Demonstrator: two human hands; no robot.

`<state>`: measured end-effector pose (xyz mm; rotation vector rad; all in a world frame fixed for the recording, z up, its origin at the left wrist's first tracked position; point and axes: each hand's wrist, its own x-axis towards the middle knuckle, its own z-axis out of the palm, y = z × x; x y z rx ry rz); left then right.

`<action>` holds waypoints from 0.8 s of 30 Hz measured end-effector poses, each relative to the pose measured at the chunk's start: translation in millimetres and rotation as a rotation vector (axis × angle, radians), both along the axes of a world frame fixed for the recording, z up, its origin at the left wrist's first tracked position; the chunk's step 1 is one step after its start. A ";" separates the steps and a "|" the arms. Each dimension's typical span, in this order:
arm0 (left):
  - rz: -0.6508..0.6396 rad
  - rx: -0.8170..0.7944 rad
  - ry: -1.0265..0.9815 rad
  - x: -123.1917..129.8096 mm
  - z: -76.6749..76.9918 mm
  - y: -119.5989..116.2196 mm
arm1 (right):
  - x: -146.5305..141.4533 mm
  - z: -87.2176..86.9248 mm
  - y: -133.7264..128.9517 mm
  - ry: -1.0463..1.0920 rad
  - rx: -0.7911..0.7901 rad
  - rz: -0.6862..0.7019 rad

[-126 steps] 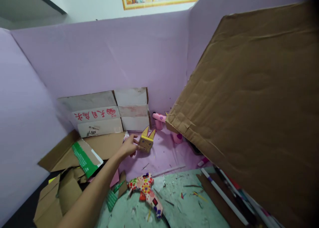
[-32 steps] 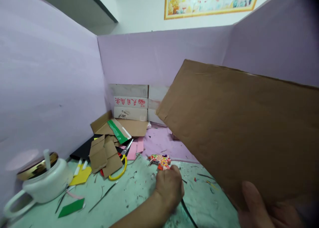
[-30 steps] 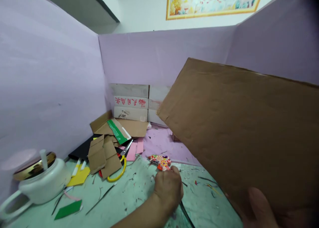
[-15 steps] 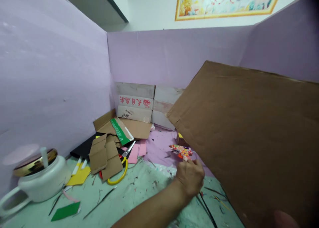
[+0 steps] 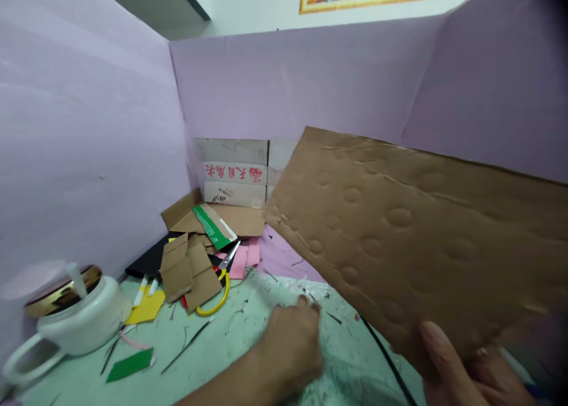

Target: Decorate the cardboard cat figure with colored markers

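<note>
A large brown cardboard sheet (image 5: 377,234), dented with round marks, is tilted up on the right. My right hand (image 5: 465,370) grips its lower edge, thumb on the near face. Over the table in the lower middle is my left hand (image 5: 293,341), blurred, with its fingers bent downward; whether anything is in them does not show. Small dark scraps lie just beyond it. To its left are yellow-handled scissors (image 5: 217,296), partly under folded cardboard pieces (image 5: 195,270).
A white mug (image 5: 89,323) with a gold lid stands at the far left. Near it lie a yellow paper piece (image 5: 146,305), a green strip (image 5: 129,366) and a thin dark stick (image 5: 189,344). A printed carton (image 5: 235,172) leans at the back. Purple panels (image 5: 288,86) enclose the table.
The patterned paper piece near my left hand is out of sight. My left hand has moved left and toward me. The cardboard has shifted left, now showing round dents, with more of my right hand visible.
</note>
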<state>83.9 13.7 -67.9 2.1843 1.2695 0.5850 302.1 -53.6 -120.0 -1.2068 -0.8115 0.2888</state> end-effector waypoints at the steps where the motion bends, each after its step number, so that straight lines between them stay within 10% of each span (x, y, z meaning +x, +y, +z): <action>1: 0.073 -0.027 -0.051 -28.2 -1.2 -3.7 | -9.8 9.7 0.0 0.034 -0.050 0.022; 5: 0.396 -0.129 -0.372 -129.7 -2.3 -0.6 | -48.6 37.8 6.8 0.333 -0.122 0.429; 9: 0.499 -0.215 -0.712 -180.0 5.8 1.1 | -69.9 42.3 6.5 0.429 -0.342 0.792; 14: 0.480 -0.619 -1.204 -193.3 15.4 -7.5 | -72.7 27.1 -5.1 0.364 -0.419 0.950; 24: 0.467 -0.494 -1.138 -185.8 -1.5 -2.9 | -65.7 19.8 -7.8 0.032 -0.321 0.834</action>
